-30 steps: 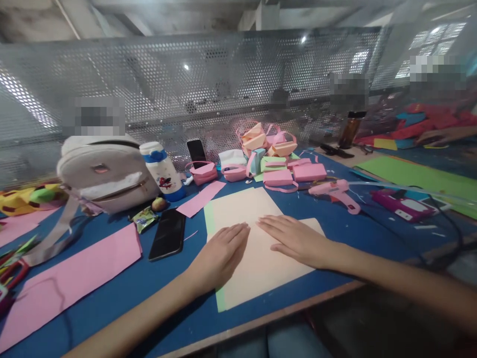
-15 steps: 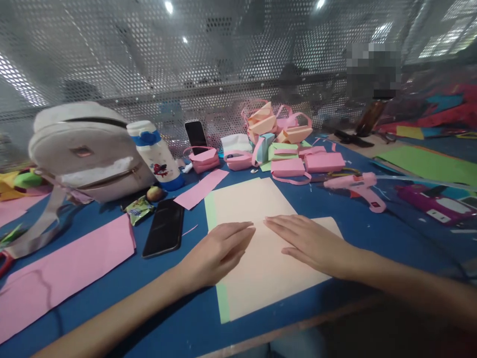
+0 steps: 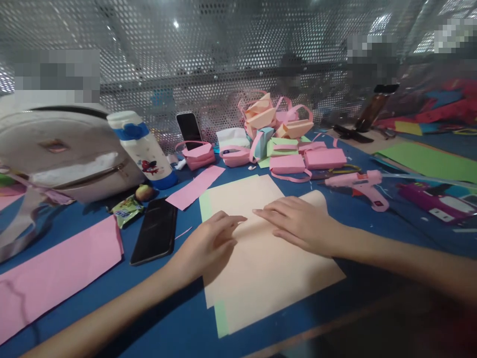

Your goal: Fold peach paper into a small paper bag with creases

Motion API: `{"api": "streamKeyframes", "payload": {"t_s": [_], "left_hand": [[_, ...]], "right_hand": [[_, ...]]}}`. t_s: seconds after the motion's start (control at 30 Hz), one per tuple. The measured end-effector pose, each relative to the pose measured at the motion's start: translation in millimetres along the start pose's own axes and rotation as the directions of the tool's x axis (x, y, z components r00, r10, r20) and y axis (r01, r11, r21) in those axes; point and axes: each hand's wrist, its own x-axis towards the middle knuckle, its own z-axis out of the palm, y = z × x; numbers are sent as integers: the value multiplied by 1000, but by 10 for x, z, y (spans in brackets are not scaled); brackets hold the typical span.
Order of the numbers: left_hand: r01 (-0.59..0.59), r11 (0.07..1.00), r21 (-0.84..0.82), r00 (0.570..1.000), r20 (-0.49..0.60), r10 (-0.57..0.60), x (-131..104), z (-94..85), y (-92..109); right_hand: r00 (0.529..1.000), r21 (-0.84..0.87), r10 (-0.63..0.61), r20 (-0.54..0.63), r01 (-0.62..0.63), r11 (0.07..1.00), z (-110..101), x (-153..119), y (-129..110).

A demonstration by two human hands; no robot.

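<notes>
Cream paper (image 3: 276,283) lay near the front of a blue table (image 3: 179,318), with green paper (image 3: 221,318) showing along its left edge. The left hand (image 3: 210,238) rested loosely bent on the cream paper's left side, and the right hand (image 3: 303,223) lay across its right side, fingers outstretched, beside a curled-up far corner. A flat black phone (image 3: 154,231) lay left of the paper; a pink glue gun (image 3: 372,186) lay to the right.

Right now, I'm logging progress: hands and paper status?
Left hand and right hand on peach paper. Far right corner curled. Green sheet showing beneath. Near phone off the paper.
</notes>
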Motion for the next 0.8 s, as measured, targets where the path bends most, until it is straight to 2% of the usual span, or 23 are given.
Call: {"api": "streamKeyframes", "payload": {"t_s": [0.1, 0.2, 0.3, 0.4, 0.8], "left_hand": [[-49, 996, 75, 998, -41, 52, -103, 58, -4], [-179, 956, 231, 977, -74, 201, -178, 126, -20], [-253, 907, 335, 961, -26, 277, -198, 169, -42], [-276, 895, 350, 956, 7, 293, -190, 176, -49], [-277, 878, 389, 956, 20, 293, -203, 183, -23]], "right_hand": [[1000, 71, 28, 9, -28, 997, 97, -2, -8], [998, 180, 49, 32, -54, 982, 187, -35, -18], [997, 251, 63, 39, -71, 965, 226, -58, -12], [997, 257, 64, 37, -71, 964, 236, -60, 9], [1000, 266, 13, 12, -16, 964, 254, -58, 68]]}}
